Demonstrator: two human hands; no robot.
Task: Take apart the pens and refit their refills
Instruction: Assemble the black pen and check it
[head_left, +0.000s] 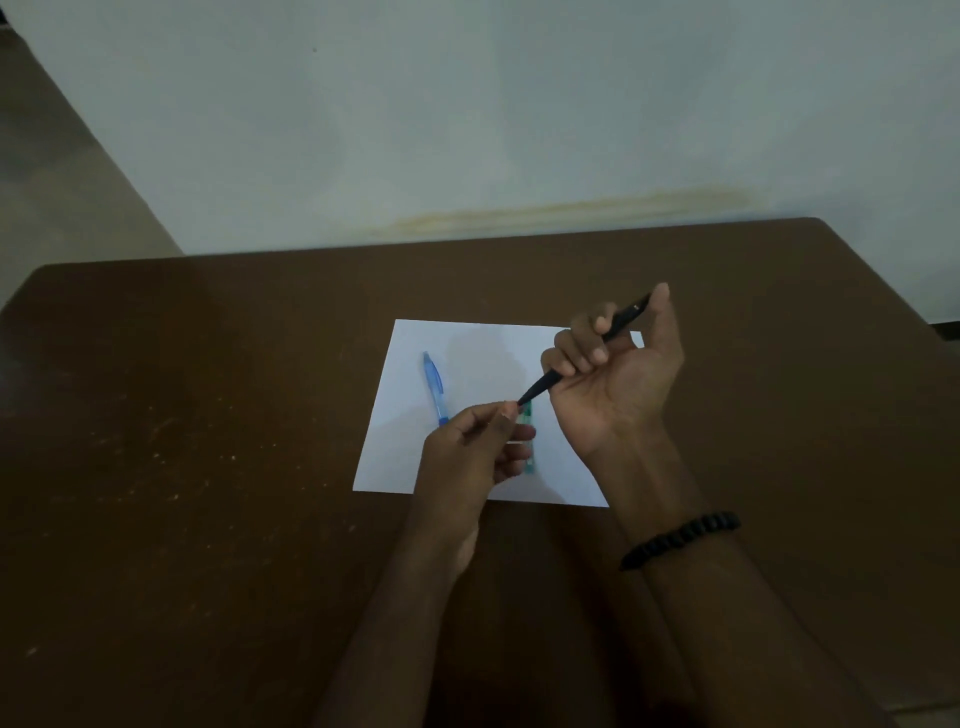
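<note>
A person is sitting at a dark brown bench (208, 415), seen from above through a head-worn camera, in dim light. A white sheet of paper (467, 353) is lying on the bench in front of them.

The right hand (618, 374) is raised above the paper, palm turned up, its fingers curled closed around the barrel of a black pen (582, 358). The pen is slanting down to the left, its back end poking out near the thumb. The left hand (467, 447) is held just below, its thumb and forefinger pinched together on the pen's tip; the other fingers are loosely folded. Whether it is gripping the tip section or a refill emerging from it is too small and dark to tell.

A blue pen (435, 387) is lying whole on the left part of the paper, untouched. A green pen (529, 441) is lying on the paper under the left hand, mostly hidden by it. A black beaded bracelet (680, 540) is sitting on the right forearm.

The black pen appears to be at the opening step. The risk from here is small parts: a spring or tip piece may be jumping free as the tip loosens, and against the dark bench it would be hard to find. A slipping pinch on so narrow a tip could also be bending the refill.
</note>
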